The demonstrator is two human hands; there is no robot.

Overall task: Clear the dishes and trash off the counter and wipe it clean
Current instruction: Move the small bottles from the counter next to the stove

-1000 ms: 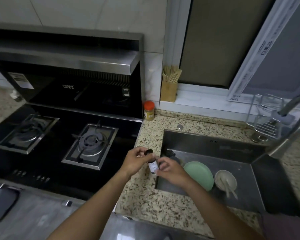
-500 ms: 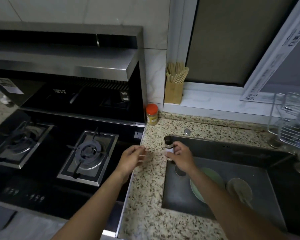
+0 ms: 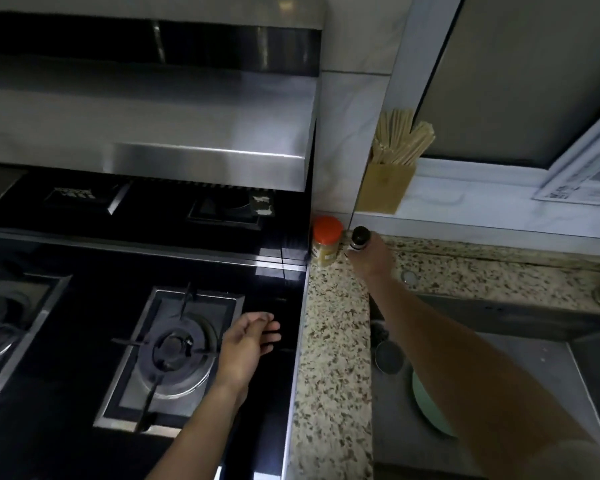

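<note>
My right hand (image 3: 373,259) reaches to the back corner of the speckled granite counter (image 3: 329,358) and grips a small dark-capped bottle (image 3: 358,241), held upright right beside an orange-lidded jar (image 3: 326,244). Whether the bottle's base touches the counter is hidden by my fingers. My left hand (image 3: 248,348) hovers over the black stove top near its right edge, fingers loosely apart and holding nothing. A green plate (image 3: 426,407) lies in the steel sink (image 3: 499,327), partly covered by my right forearm.
The gas stove (image 3: 167,351) with two burners fills the left side under a steel hood (image 3: 146,126). A wooden holder of chopsticks (image 3: 388,174) stands on the window sill above the jar. The sink drain (image 3: 388,356) sits by my forearm.
My right hand carried the small bottle from above the sink's edge to the back corner beside the orange-lidded jar. My left hand let go of it and drifted left over the stove.
</note>
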